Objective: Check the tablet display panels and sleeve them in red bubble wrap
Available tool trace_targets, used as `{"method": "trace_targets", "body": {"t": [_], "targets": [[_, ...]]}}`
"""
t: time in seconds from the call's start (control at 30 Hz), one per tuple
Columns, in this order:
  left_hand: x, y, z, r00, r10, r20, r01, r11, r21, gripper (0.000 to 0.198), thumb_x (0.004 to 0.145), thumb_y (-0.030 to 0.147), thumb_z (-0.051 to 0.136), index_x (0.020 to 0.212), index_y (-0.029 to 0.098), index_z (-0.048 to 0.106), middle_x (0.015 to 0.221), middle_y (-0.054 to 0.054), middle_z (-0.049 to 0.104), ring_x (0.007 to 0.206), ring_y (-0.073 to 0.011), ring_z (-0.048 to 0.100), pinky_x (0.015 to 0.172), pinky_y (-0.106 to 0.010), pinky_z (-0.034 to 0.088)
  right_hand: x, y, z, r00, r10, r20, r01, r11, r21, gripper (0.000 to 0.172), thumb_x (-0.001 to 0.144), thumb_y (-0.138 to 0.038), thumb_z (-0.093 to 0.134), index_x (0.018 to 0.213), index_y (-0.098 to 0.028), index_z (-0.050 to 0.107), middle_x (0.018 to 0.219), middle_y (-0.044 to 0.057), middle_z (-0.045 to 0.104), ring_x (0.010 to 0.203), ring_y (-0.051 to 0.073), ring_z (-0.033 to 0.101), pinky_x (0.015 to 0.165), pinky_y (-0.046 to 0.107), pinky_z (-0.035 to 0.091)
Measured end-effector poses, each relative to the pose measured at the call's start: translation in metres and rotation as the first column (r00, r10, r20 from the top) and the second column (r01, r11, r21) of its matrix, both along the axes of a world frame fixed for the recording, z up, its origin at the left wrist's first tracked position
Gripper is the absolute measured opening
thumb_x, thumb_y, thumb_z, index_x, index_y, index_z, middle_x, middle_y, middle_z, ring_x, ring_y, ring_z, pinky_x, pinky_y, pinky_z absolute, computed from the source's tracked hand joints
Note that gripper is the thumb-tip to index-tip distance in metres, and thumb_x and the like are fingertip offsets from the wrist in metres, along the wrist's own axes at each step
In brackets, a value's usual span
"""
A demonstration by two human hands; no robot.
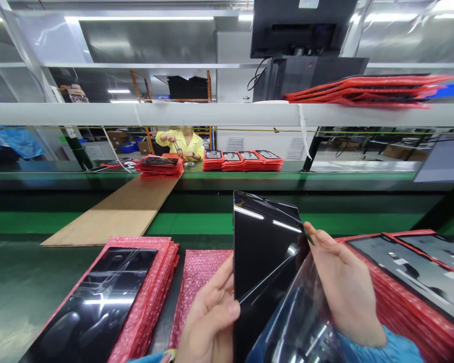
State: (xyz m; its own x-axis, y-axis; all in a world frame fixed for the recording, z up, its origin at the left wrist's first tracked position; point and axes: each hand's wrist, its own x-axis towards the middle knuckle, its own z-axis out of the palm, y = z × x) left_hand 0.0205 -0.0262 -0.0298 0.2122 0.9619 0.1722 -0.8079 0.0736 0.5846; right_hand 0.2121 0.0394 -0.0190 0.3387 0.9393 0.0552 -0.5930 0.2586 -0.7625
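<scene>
My left hand [211,313] grips a glossy black screen panel [263,252] by its left edge, thumb on the front. The panel is tilted up in front of me and reflects the ceiling lights. A clear plastic film [306,307] hangs partly lifted off its lower right face. At the panel's right edge, my right hand [346,285] pinches the film's upper edge between closed fingers. On the left, another black screen panel [98,297] lies on a stack of red bubble-wrap sleeves [151,297]. Behind my left hand is a pink bubble-wrap sleeve [202,267].
Stacked panels on red wrap [404,272] stand at the right. A brown board [117,214] spans the green gap toward the far bench, where a person in yellow [187,143] works beside red stacks [242,160]. Red sleeves [366,91] and a monitor [302,30] sit on the overhead shelf.
</scene>
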Motion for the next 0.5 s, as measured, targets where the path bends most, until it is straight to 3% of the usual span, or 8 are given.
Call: {"method": "trace_targets", "body": {"t": [0.1,0.2,0.3,0.43,0.5], "targets": [[-0.001,0.004,0.001,0.999,0.048,0.001,-0.047,0.99,-0.13,0.03,0.072,0.032,0.07,0.102,0.025,0.073,0.118,-0.005,0.067,0.127,-0.0283,0.045,0.112,-0.037,0.028,0.0,-0.001,-0.001,0.999,-0.019,0.047,0.019,1.0,-0.007,0.014,0.066,-0.02,0.06,0.07,-0.022,0.073,0.098,0.002,0.074,0.126,0.024,0.047,0.115,0.036,0.029],[-0.005,0.008,-0.002,0.994,0.1,-0.037,-0.106,0.961,-0.257,0.03,0.073,0.045,0.068,0.093,0.024,0.076,0.124,-0.004,0.063,0.134,-0.0256,0.036,0.113,-0.035,0.025,0.001,0.003,-0.006,0.977,0.02,0.215,-0.021,1.0,0.002,0.027,0.068,-0.02,0.064,0.094,-0.022,0.071,0.116,0.001,0.068,0.132,0.024,0.041,0.116,0.038,0.022],[-0.008,0.01,-0.009,0.977,0.154,-0.151,-0.195,0.93,-0.312,0.029,0.07,0.038,0.071,0.095,0.026,0.074,0.128,-0.002,0.061,0.136,-0.0241,0.032,0.115,-0.038,0.02,-0.003,0.011,-0.018,0.923,0.029,0.384,-0.047,0.998,0.036,0.033,0.068,-0.022,0.07,0.101,-0.024,0.066,0.133,0.002,0.057,0.136,0.022,0.035,0.117,0.038,0.018],[-0.016,0.009,-0.033,0.901,0.221,-0.373,-0.312,0.928,-0.205,0.055,0.063,0.017,0.075,0.116,0.028,0.064,0.136,-0.001,0.054,0.136,-0.0241,0.032,0.115,-0.041,0.018,-0.017,0.021,-0.041,0.899,0.073,0.431,-0.098,0.995,0.035,0.068,0.068,-0.026,0.072,0.129,-0.03,0.044,0.144,0.005,0.044,0.137,0.02,0.033,0.114,0.039,0.023],[-0.025,0.011,-0.055,0.844,0.238,-0.481,-0.364,0.913,-0.187,0.062,0.063,0.02,0.077,0.121,0.027,0.059,0.138,-0.004,0.051,0.137,-0.026,0.03,0.114,-0.042,0.02,-0.023,0.023,-0.056,0.889,0.139,0.436,-0.145,0.989,-0.018,0.071,0.073,-0.035,0.068,0.136,-0.029,0.035,0.144,0.01,0.044,0.134,0.023,0.039,0.11,0.043,0.031]]}}
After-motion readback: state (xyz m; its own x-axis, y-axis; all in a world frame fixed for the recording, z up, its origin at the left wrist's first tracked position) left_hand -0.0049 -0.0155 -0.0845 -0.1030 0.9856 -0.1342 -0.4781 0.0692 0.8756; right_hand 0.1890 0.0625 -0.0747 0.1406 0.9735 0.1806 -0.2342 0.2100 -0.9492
